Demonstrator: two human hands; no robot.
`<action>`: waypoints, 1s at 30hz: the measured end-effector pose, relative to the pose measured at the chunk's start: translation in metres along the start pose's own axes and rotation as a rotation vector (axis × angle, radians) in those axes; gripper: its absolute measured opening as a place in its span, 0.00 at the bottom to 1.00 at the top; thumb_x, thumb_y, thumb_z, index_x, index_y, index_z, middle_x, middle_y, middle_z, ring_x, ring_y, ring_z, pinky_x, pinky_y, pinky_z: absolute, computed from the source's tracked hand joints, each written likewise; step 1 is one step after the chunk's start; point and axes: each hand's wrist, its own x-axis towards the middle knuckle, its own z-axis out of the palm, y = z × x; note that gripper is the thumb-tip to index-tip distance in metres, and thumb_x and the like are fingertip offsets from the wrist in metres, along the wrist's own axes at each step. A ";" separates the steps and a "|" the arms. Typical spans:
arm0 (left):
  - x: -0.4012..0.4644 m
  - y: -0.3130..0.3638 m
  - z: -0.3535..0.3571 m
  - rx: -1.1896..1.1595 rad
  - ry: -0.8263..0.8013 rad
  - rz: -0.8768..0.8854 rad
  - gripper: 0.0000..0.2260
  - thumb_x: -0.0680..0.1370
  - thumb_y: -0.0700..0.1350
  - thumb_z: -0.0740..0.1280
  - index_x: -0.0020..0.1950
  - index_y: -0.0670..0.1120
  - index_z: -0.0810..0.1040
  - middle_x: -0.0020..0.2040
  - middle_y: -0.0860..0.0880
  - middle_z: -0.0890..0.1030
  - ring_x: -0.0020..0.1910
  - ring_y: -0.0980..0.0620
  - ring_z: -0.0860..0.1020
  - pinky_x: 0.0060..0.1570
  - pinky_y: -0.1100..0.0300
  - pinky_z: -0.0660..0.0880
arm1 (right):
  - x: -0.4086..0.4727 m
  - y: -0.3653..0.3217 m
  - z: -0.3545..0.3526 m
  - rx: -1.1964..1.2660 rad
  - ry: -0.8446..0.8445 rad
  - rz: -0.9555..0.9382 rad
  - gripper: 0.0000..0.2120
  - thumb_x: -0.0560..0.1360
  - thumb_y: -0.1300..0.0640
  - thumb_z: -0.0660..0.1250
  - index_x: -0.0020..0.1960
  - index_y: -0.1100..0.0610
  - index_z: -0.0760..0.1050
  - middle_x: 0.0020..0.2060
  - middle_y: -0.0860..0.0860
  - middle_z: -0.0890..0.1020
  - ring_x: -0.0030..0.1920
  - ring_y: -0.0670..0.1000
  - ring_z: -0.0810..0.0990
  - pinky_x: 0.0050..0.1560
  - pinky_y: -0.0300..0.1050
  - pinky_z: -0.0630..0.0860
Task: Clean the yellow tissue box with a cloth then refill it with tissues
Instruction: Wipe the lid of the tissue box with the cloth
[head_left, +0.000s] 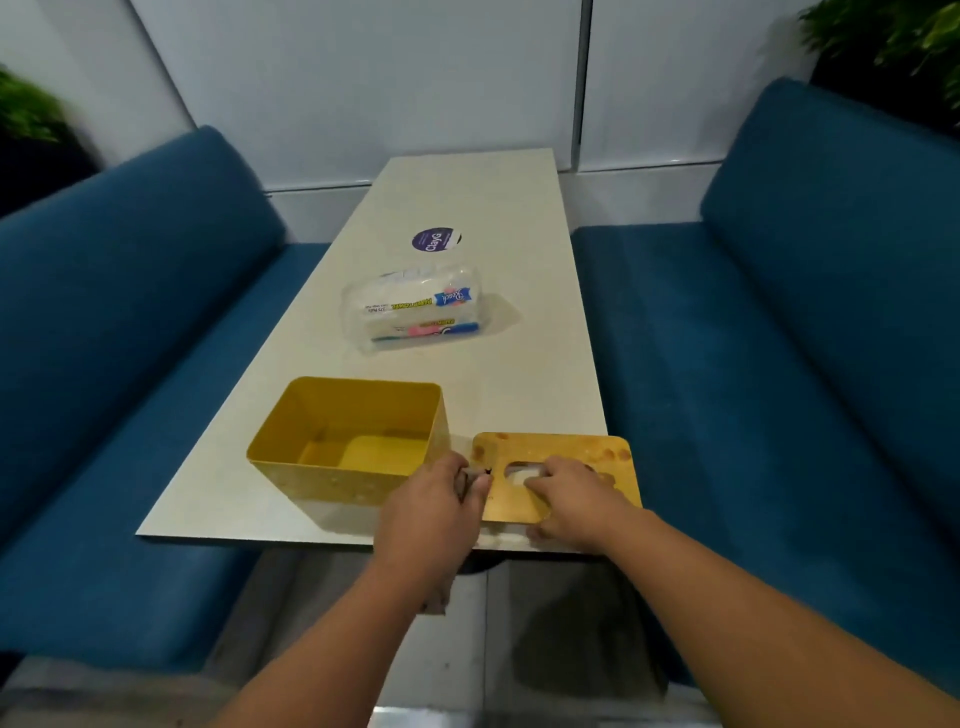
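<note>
The yellow tissue box (347, 441) stood open and empty near the front edge of the tabletop (545, 364), probably so its inside could be wiped. Its lid (561, 457) lay flat just beside it on the right. The right hand (571, 496) gripped the lid's near edge, fingers on top by the slot, thumb beneath, seemingly steadying it. The left hand (431, 512) pinched something small and dark at the lid's left edge; whether it was a cloth could not be told. The pack of tissues (415, 306) waited farther back, unopened.

Left hand (434, 506) pinches something small (too blurred to identify).
</note>
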 end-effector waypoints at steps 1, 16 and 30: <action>-0.002 0.000 0.003 0.037 -0.009 0.033 0.14 0.80 0.58 0.56 0.59 0.55 0.74 0.50 0.53 0.80 0.46 0.52 0.78 0.46 0.54 0.77 | 0.000 -0.001 0.003 -0.011 0.018 -0.009 0.28 0.72 0.40 0.68 0.68 0.48 0.70 0.62 0.49 0.68 0.63 0.55 0.67 0.57 0.51 0.71; 0.007 0.011 0.035 0.350 -0.141 0.392 0.12 0.82 0.52 0.55 0.63 0.52 0.69 0.57 0.51 0.77 0.52 0.49 0.72 0.47 0.56 0.70 | -0.021 0.020 0.009 0.105 0.158 0.006 0.35 0.67 0.43 0.73 0.71 0.49 0.67 0.66 0.47 0.70 0.66 0.52 0.65 0.67 0.49 0.63; 0.014 -0.004 0.081 0.287 -0.239 0.538 0.17 0.82 0.54 0.51 0.64 0.53 0.74 0.61 0.52 0.73 0.51 0.51 0.66 0.54 0.55 0.68 | -0.019 0.017 0.003 0.083 0.149 0.104 0.21 0.71 0.39 0.67 0.63 0.39 0.74 0.54 0.43 0.74 0.61 0.50 0.68 0.66 0.56 0.56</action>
